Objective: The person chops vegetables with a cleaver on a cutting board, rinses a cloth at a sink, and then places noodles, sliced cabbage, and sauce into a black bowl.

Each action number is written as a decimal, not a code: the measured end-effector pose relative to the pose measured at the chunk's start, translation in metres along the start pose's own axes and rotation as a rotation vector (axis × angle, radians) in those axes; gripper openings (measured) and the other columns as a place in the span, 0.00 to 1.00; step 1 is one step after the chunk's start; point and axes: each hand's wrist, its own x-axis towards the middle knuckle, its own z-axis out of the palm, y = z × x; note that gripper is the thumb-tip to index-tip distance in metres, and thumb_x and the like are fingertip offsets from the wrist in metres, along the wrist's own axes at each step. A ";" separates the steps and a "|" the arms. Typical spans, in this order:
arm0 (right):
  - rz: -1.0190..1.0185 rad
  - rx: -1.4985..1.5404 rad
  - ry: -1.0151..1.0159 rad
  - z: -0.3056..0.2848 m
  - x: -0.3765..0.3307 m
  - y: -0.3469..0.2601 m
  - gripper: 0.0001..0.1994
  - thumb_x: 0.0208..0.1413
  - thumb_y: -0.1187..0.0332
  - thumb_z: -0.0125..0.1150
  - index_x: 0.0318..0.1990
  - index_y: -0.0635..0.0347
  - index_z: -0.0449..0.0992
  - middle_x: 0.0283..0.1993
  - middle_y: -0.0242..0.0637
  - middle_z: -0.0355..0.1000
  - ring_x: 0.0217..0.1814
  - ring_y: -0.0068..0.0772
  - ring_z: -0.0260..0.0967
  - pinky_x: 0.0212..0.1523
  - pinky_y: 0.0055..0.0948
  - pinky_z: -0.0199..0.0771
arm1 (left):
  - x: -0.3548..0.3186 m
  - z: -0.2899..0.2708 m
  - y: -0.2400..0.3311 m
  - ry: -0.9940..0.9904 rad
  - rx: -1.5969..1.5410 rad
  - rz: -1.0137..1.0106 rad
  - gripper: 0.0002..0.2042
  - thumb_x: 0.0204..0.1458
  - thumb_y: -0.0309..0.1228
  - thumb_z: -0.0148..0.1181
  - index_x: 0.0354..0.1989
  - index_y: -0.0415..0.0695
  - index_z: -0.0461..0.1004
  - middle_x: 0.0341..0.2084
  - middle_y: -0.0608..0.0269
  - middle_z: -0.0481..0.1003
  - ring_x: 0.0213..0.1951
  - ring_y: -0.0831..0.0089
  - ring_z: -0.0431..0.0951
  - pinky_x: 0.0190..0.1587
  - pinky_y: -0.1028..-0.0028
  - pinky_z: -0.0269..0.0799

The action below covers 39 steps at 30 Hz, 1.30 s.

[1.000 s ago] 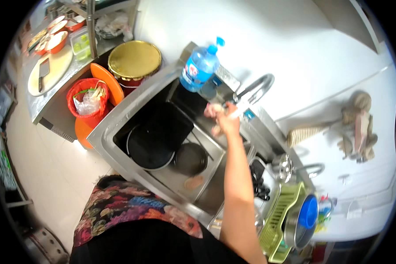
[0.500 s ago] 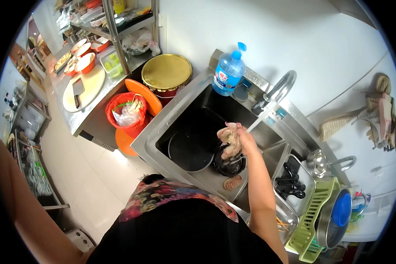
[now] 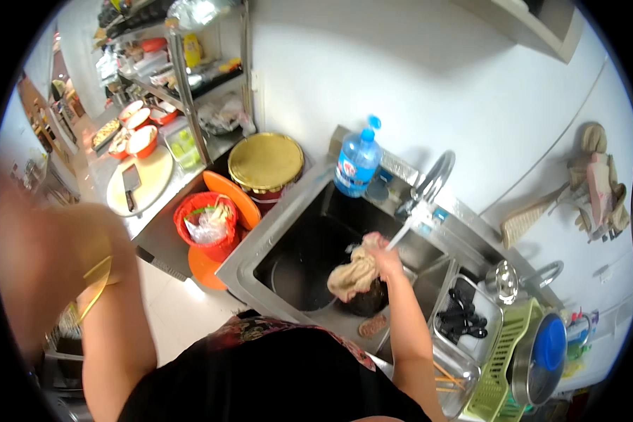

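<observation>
Beige cloth (image 3: 353, 273) bunched in your right hand (image 3: 387, 259), fingers closed on it, frame centre over steel sink (image 3: 260, 246), under tap (image 3: 429, 184). Left hand out of frame; only forearm at left.

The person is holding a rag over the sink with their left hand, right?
Not quite. It is the right hand that holds the beige rag over the sink, as the head view shows. The left arm is raised at the side, away from the sink.
</observation>
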 end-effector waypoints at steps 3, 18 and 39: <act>-0.148 -0.633 0.048 0.005 -0.030 -0.041 0.11 0.55 0.65 0.51 0.42 0.60 0.72 0.36 0.40 0.73 0.33 0.35 0.72 0.34 0.28 0.71 | -0.102 0.132 -0.008 -0.294 -0.507 -0.244 0.15 0.58 0.33 0.38 0.44 0.38 0.68 0.40 0.61 0.70 0.44 0.71 0.69 0.50 0.70 0.63; -0.467 -0.416 0.219 -0.052 -0.045 -0.048 0.08 0.45 0.71 0.55 0.29 0.68 0.70 0.20 0.49 0.66 0.25 0.41 0.66 0.32 0.32 0.66 | -0.408 0.321 0.032 -1.634 -0.813 -0.523 0.09 0.39 0.28 0.60 0.30 0.40 0.77 0.19 0.63 0.75 0.24 0.78 0.72 0.30 0.74 0.69; 0.038 -0.147 -0.093 -0.076 -0.029 -0.018 0.18 0.56 0.58 0.52 0.45 0.64 0.66 0.38 0.39 0.69 0.37 0.30 0.69 0.37 0.27 0.70 | -0.419 0.306 0.048 -1.447 -0.642 -0.871 0.12 0.39 0.30 0.60 0.33 0.39 0.76 0.24 0.60 0.76 0.31 0.73 0.74 0.33 0.72 0.68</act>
